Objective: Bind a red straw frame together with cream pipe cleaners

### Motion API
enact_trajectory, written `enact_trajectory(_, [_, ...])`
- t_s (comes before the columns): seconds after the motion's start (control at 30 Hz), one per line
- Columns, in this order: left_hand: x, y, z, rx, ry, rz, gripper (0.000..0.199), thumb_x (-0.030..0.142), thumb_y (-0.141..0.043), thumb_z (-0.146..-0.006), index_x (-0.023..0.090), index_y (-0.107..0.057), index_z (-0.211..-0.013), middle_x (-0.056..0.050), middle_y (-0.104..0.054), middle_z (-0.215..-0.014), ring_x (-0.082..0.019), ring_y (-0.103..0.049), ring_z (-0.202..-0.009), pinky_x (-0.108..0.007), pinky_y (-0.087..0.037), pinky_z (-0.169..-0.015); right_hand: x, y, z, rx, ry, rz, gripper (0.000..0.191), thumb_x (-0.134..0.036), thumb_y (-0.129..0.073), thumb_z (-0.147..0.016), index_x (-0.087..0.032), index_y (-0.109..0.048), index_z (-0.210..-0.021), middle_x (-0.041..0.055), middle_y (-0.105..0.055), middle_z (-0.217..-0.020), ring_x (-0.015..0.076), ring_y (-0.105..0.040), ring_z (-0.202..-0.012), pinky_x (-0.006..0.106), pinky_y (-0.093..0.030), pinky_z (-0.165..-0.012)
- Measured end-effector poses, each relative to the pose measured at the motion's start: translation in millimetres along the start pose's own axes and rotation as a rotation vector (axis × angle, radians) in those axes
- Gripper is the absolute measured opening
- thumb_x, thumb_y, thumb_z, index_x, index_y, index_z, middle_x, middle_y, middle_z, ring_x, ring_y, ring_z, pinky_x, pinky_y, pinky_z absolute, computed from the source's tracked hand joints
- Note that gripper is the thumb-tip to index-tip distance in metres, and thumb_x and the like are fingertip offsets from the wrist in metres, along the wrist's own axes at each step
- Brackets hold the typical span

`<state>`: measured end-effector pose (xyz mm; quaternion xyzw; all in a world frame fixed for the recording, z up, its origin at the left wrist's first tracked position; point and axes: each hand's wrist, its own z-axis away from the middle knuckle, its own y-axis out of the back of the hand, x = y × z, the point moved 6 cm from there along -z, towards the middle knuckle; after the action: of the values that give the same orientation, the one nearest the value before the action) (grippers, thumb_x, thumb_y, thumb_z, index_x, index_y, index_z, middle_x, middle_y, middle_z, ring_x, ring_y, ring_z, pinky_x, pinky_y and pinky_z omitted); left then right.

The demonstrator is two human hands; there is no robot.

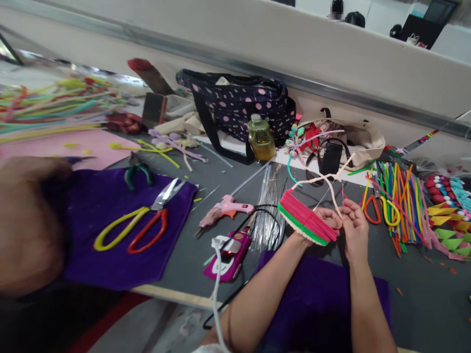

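My left hand [328, 218] is closed on a watermelon-slice piece [307, 218] built from rows of pipe cleaners, pink-red with a green and a cream band. The piece partly covers that hand and wrist. Cream pipe cleaners [312, 180] rise from its top edge and cross above it. Close beside, my right hand [353, 226] pinches the lower end of one cream pipe cleaner, its fingertips almost meeting those of my left hand. A purple cloth [309, 294] lies under my forearms.
Scissors [382, 210] and bundled coloured pipe cleaners [405, 196] lie to the right. A pink glue gun [224, 212], a magenta device [230, 257] with cables and clear sticks [270, 211] are left of my hands. Another person's blurred arm [29, 225] is at far left, near larger scissors [147, 213].
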<state>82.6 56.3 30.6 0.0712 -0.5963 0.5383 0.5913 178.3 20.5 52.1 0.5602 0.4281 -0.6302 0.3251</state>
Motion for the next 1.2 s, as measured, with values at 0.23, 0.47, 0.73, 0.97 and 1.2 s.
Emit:
enact_trajectory(0.23, [5, -4.1, 3, -0.051, -0.052, -0.073, 0.028, 0.027, -0.082, -0.053, 0.010, -0.062, -0.060, -0.001, -0.058, -0.052, -0.008, -0.053, -0.046, -0.020, -0.042, -0.048, -1, 0, 2, 0.046, -0.004, -0.004, 0.038, -0.030, -0.071, -0.070, -0.018, -0.064, -0.106, 0.0041, -0.066, -0.091, 0.0137, -0.062, -0.080, 0.027, -0.051, -0.073])
enact_trajectory(0.47, [4, -14.0, 5, -0.119, -0.073, -0.190, 0.018, 0.025, -0.076, -0.057, 0.010, -0.065, -0.060, -0.002, -0.060, -0.051, -0.009, -0.052, -0.045, -0.020, -0.041, -0.046, 5, 0, 3, 0.063, -0.057, -0.117, 0.014, -0.020, -0.061, -0.068, -0.019, -0.060, -0.081, 0.0032, -0.071, -0.086, 0.0146, -0.065, -0.070, 0.028, -0.052, -0.065])
enact_trajectory(0.73, [6, -9.9, 6, -0.114, -0.047, -0.117, 0.029, 0.033, -0.080, -0.056, 0.010, -0.065, -0.064, -0.003, -0.061, -0.053, -0.010, -0.054, -0.047, -0.020, -0.042, -0.047, 5, -3, 2, -0.038, -0.208, -0.263, 0.029, -0.041, -0.066, -0.074, -0.016, -0.071, -0.089, 0.0065, -0.072, -0.088, 0.0154, -0.064, -0.068, 0.024, -0.048, -0.055])
enact_trajectory(0.97, [7, -14.2, 10, -0.165, -0.023, -0.165, 0.034, 0.036, -0.083, -0.055, 0.009, -0.065, -0.067, -0.003, -0.062, -0.054, -0.009, -0.054, -0.046, -0.021, -0.043, -0.049, 14, 3, 2, -0.014, -0.276, -0.350, 0.020, -0.036, -0.074, -0.071, -0.020, -0.071, -0.083, 0.0017, -0.071, -0.082, 0.0120, -0.062, -0.061, 0.024, -0.049, -0.054])
enact_trajectory(1.2, [14, -19.1, 16, -0.180, -0.055, -0.175, 0.029, 0.035, -0.080, -0.060, 0.010, -0.065, -0.068, -0.001, -0.063, -0.055, -0.009, -0.055, -0.047, -0.020, -0.044, -0.050, 15, 6, -1, -0.044, -0.395, -0.461, 0.021, -0.025, -0.075, -0.068, -0.020, -0.067, -0.086, -0.0074, -0.052, -0.057, 0.0046, -0.042, -0.044, 0.016, -0.035, -0.038])
